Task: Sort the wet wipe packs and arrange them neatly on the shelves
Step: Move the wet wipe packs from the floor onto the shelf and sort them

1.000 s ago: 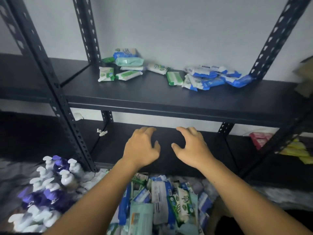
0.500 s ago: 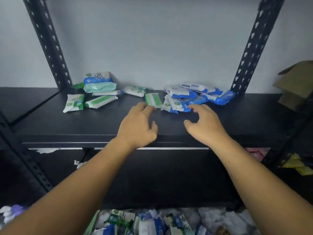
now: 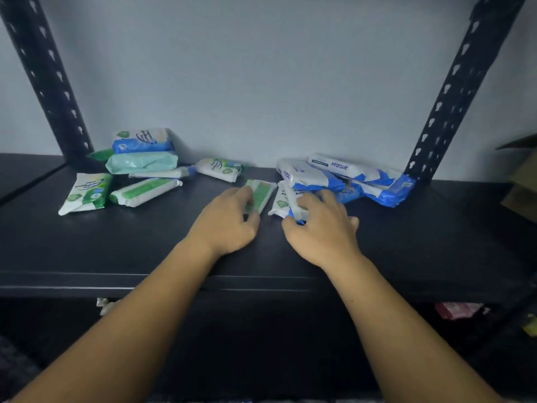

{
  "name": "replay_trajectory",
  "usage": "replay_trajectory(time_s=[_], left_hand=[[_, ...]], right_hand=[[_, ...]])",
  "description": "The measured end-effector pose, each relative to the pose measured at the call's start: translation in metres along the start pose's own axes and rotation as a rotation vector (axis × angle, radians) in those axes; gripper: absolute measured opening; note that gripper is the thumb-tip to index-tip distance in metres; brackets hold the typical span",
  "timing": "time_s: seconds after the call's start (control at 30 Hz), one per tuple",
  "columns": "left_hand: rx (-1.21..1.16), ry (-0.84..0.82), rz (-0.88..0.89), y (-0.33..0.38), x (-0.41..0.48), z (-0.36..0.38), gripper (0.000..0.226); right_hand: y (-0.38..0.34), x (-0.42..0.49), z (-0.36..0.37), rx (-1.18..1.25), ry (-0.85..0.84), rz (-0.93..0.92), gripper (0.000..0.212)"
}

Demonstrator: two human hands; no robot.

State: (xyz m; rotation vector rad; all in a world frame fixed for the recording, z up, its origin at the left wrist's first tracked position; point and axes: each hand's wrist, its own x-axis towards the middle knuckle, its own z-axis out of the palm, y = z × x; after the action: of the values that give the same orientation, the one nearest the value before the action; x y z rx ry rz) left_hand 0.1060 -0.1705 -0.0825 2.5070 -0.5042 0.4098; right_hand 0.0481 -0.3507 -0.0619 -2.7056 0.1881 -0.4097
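Observation:
Wet wipe packs lie along the back of a black shelf [image 3: 116, 242]. A green and white group [image 3: 142, 162] sits at the left, a lone white pack [image 3: 219, 168] in the middle and a blue and white pile [image 3: 363, 175] at the right. My left hand [image 3: 229, 225] has its fingers over the near end of a slim green pack [image 3: 263, 190], with the thumb under that end. My right hand [image 3: 322, 228] pinches a blue and white pack [image 3: 283, 199] at the front of the right pile, between thumb and fingers.
Black perforated posts stand at the back left [image 3: 46, 77] and back right [image 3: 453, 82]. A cardboard box [image 3: 523, 181] sits past the right post. Below, on the lower shelf at right, lies a pink pack [image 3: 456, 309]. The grey wall is just behind the packs.
Both hands rose from in front of the lower shelf onto the upper one and moved back to the packs. The left now holds the green pack, the right a blue and white one.

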Motion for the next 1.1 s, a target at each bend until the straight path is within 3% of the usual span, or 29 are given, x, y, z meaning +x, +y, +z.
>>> replay_trajectory(time_s=[0.07, 0.13, 0.23, 0.33, 0.4, 0.5, 0.6, 0.7, 0.8, 0.93, 1.0, 1.1], left_hand=[[-0.004, 0.105, -0.021, -0.001, -0.002, -0.002, 0.028], [-0.015, 0.109, -0.073, -0.003, -0.003, -0.006, 0.035], [0.014, 0.005, -0.156, -0.005, -0.005, -0.012, 0.040], [0.207, -0.143, -0.233, -0.003, -0.011, -0.027, 0.057], [0.292, -0.216, -0.236, -0.004, -0.018, -0.040, 0.050], [0.280, -0.213, -0.237, -0.015, -0.034, -0.051, 0.046], [0.219, -0.108, -0.228, -0.025, -0.050, -0.049, 0.059], [0.253, -0.066, -0.205, -0.025, -0.051, -0.045, 0.064], [0.244, -0.030, -0.208, -0.026, -0.050, -0.044, 0.056], [0.281, -0.127, -0.239, -0.030, -0.050, -0.047, 0.070], [0.309, -0.181, -0.270, -0.030, -0.047, -0.050, 0.081], [0.372, -0.222, -0.330, -0.039, -0.040, -0.067, 0.078]], right_hand=[[-0.002, 0.002, -0.002, -0.031, 0.014, 0.049, 0.038], [-0.001, 0.002, -0.007, -0.098, 0.012, 0.101, 0.038], [0.003, 0.001, -0.018, -0.116, -0.061, 0.144, 0.032], [0.007, -0.002, -0.032, 0.044, -0.211, 0.199, 0.040], [0.009, -0.004, -0.040, 0.077, -0.256, 0.244, 0.038], [0.007, -0.005, -0.046, 0.133, -0.200, 0.285, 0.028], [-0.006, -0.002, -0.032, 0.142, -0.111, 0.227, 0.026], [-0.019, 0.011, -0.003, 0.054, -0.047, 0.241, 0.055], [-0.036, 0.029, 0.014, 0.019, 0.017, 0.315, 0.071], [-0.052, 0.052, 0.026, -0.060, -0.040, 0.399, 0.092], [-0.054, 0.052, 0.032, -0.104, -0.030, 0.351, 0.082], [-0.052, 0.039, 0.040, -0.077, 0.011, 0.117, 0.064]])
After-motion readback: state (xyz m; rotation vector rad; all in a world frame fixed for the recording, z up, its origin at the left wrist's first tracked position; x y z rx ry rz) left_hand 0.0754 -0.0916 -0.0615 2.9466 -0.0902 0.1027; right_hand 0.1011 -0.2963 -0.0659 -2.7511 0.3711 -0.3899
